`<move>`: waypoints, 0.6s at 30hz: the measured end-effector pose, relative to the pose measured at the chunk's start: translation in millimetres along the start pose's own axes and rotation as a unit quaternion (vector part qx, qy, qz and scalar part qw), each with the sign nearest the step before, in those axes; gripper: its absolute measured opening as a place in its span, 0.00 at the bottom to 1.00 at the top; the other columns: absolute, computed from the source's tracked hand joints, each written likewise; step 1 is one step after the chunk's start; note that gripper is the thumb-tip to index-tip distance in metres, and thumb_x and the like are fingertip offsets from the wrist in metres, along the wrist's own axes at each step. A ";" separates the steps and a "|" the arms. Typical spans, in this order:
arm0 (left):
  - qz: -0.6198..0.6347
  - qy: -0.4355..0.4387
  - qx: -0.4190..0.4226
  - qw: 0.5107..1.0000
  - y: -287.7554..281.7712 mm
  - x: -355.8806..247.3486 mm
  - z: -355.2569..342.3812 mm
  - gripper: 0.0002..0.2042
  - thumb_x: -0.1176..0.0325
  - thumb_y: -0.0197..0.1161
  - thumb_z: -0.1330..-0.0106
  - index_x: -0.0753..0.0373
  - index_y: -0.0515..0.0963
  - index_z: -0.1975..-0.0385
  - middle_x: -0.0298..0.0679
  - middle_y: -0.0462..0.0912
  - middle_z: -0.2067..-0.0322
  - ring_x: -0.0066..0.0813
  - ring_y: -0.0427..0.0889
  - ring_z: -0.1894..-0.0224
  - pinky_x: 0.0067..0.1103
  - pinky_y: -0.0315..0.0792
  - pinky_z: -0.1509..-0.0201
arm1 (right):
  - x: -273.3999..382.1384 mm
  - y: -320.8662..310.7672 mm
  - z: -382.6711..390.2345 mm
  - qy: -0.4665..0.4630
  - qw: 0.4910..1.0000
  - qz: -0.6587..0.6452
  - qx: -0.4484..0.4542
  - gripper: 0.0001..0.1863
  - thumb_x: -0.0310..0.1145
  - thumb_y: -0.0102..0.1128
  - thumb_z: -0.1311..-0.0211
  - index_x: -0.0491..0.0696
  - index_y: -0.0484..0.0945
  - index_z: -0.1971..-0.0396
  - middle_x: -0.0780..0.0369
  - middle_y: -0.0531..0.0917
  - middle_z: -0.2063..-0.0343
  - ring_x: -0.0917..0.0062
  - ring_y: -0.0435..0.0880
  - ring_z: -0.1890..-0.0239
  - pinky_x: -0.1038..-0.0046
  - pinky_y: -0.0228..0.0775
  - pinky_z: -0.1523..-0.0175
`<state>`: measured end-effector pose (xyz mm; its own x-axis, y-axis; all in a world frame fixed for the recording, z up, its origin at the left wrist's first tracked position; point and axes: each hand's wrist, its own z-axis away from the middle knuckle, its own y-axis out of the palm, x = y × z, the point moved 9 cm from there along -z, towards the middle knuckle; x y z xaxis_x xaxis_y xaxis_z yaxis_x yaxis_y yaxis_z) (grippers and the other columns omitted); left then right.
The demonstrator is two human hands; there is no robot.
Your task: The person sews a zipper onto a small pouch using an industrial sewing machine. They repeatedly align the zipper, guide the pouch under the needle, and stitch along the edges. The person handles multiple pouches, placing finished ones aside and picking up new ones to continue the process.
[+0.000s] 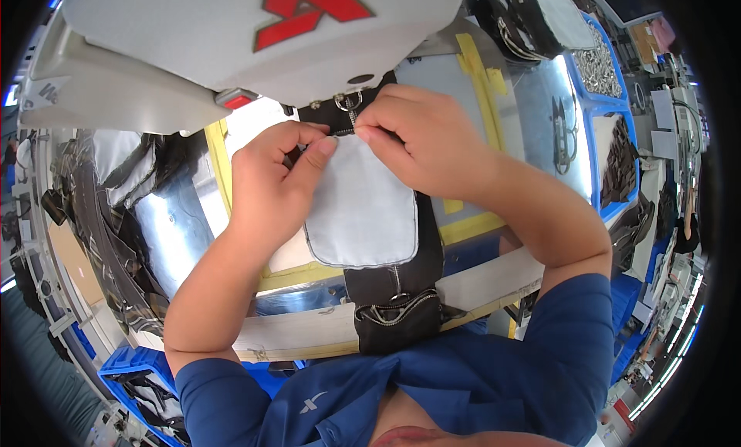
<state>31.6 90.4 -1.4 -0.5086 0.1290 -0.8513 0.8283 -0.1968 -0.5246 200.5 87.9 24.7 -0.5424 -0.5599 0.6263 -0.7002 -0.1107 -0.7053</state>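
Note:
A light grey fabric panel (363, 208) with rounded lower corners and dark edging lies over a long black fabric piece (428, 254) on the sewing table. My left hand (274, 173) pinches the panel's upper left edge between thumb and fingers. At the upper right edge, my right hand (424, 138) is closed, its thumb and forefinger pressed together by a short zipper (351, 117). Just above the fingertips sits a metal ring (348, 101) on the black piece. The near end of that piece, a black zipped pouch (397, 323), hangs over the table edge.
A white sewing machine head (255, 61) overhangs the work. Scissors (564, 136) lie at the right, beside blue bins holding metal parts (596, 70) and dark fabric pieces (619, 165). Plaid dark fabric (104, 231) is heaped at left. Yellow tape (478, 77) marks the tabletop.

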 end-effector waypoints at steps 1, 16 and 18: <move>-0.010 -0.050 0.014 0.999 -0.1 5.6 -1.4 0.07 0.69 0.71 0.27 0.68 0.86 0.60 0.33 0.86 0.69 0.14 0.74 0.69 0.17 0.70 0.64 | -3.1 1.7 -1.1 0.002 1.000 0.012 0.002 0.05 0.31 0.65 0.32 0.45 0.83 0.65 0.59 0.83 0.69 0.60 0.84 0.61 0.59 0.78 0.59; -0.188 -0.045 0.030 0.981 -4.5 37.6 -56.5 0.26 0.44 0.65 0.27 0.58 0.84 0.41 0.51 0.92 0.61 0.48 0.92 0.62 0.35 0.84 0.55 | -48.9 -0.4 -37.1 0.042 0.994 0.098 0.016 0.16 0.38 0.64 0.32 0.40 0.86 0.70 0.48 0.88 0.69 0.47 0.88 0.60 0.51 0.80 0.51; -0.219 -0.020 0.033 0.975 -6.5 44.4 -58.7 0.24 0.46 0.66 0.28 0.56 0.84 0.41 0.49 0.91 0.55 0.48 0.90 0.53 0.34 0.82 0.49 | -49.6 1.2 -41.8 0.048 0.992 0.108 0.031 0.17 0.38 0.64 0.32 0.38 0.86 0.71 0.47 0.88 0.70 0.47 0.88 0.60 0.51 0.80 0.51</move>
<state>17.4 154.5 -35.4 -0.8201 0.1759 -0.5445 0.5137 -0.1930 -0.8360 207.1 149.9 6.7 -0.7208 -0.4953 0.4848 -0.5345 -0.0480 -0.8438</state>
